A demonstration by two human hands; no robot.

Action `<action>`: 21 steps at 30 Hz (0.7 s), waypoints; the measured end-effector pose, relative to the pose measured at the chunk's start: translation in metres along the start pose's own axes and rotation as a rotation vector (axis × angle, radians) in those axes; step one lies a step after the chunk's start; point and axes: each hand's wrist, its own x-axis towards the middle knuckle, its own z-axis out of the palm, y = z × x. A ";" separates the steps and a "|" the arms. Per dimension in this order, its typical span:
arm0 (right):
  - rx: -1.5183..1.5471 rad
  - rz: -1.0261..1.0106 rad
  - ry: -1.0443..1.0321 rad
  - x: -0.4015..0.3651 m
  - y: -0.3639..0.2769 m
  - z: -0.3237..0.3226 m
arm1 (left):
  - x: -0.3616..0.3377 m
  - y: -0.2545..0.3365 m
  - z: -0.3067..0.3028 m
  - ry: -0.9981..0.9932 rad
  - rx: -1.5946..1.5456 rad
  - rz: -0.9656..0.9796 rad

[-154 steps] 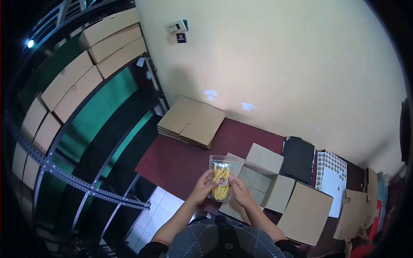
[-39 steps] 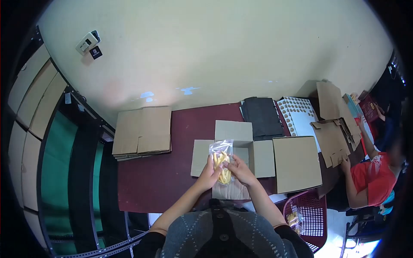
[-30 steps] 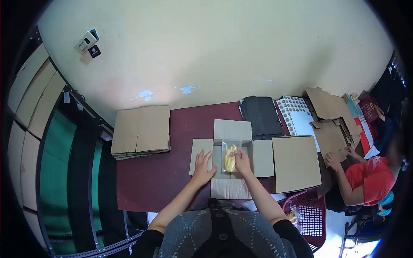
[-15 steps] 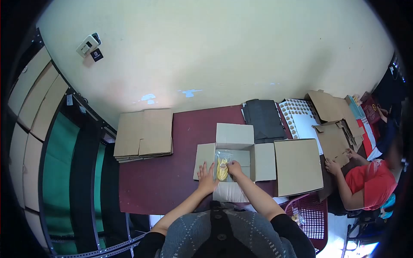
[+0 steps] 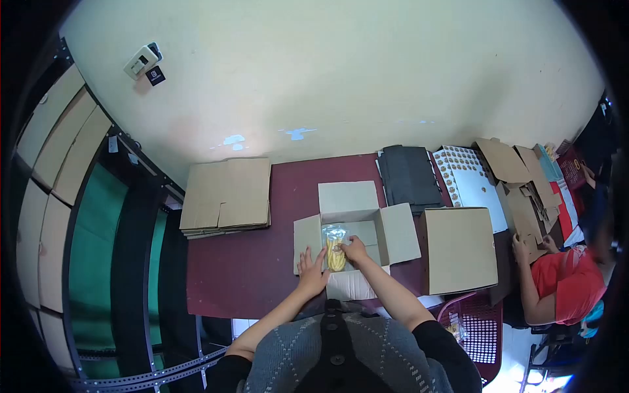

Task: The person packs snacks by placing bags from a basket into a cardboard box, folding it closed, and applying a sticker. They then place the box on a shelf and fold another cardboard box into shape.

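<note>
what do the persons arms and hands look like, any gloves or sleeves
No gloves: the left hand and right hand are bare, the forearms too. The black sleeves cover the upper arms, beside a grey diamond-patterned top with dark buttons.

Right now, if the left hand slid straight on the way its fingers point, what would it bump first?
Probably the left flap of the open cardboard box: the left hand points forward, with its fingertips right at that flap. Whether they touch it is unclear from this view.
</note>
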 end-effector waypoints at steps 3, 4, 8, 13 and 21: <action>-0.195 -0.035 0.013 -0.012 -0.031 -0.017 | 0.001 -0.004 -0.001 0.009 -0.030 0.009; -0.307 -0.021 -0.016 -0.015 -0.039 -0.022 | 0.001 -0.005 -0.001 0.007 -0.053 0.010; -0.306 -0.186 0.168 -0.038 -0.064 -0.040 | 0.005 -0.010 -0.003 0.006 -0.068 0.022; -0.118 -0.275 0.096 -0.053 -0.077 -0.082 | 0.010 0.000 -0.004 0.018 -0.023 -0.017; 0.129 -0.308 0.507 -0.134 -0.050 -0.155 | -0.005 0.062 -0.004 0.078 -0.055 0.302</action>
